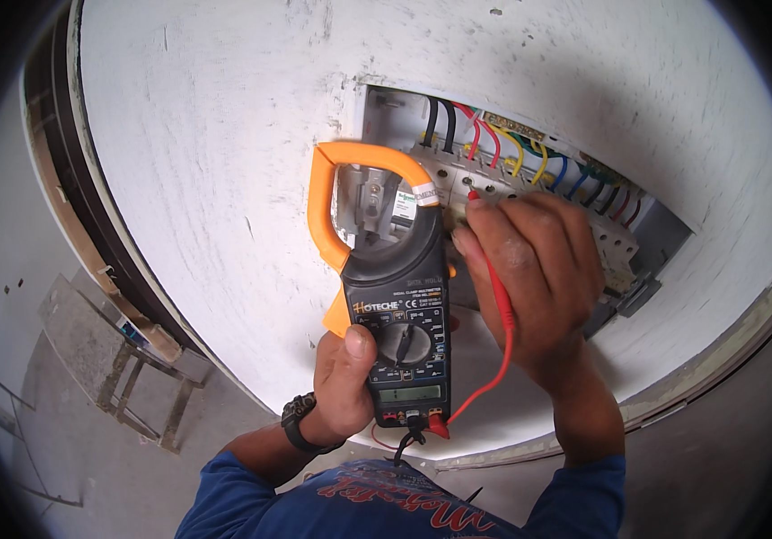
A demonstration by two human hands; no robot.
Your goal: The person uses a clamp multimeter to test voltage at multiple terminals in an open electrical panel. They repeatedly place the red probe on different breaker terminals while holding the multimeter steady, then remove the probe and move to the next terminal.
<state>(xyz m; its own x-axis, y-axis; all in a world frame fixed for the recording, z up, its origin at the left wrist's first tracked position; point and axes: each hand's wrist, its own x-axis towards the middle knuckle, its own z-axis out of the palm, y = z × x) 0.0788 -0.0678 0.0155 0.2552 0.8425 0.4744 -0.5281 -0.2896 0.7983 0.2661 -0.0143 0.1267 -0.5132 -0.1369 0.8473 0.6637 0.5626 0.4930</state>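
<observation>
My left hand (344,382) is closed round the lower left side of a clamp meter (399,310), its thumb on the edge beside the dial. The meter has a black body, an orange jaw (323,202) and a small grey display. Between the fingers of my right hand (534,274) is a red test probe (499,301), its tip at a screw hole in the row of circuit breakers (471,182). A red lead (492,388) loops from the probe down to the meter's lower end, where a black plug (414,427) also sits. My right hand hides part of the breakers.
The breakers sit in a recessed panel box (664,235) in a white wall (224,180). Black, red, yellow and blue wires (494,144) enter along their upper side. A wooden stool (148,386) stands on the floor at the lower left, near a door frame (89,242).
</observation>
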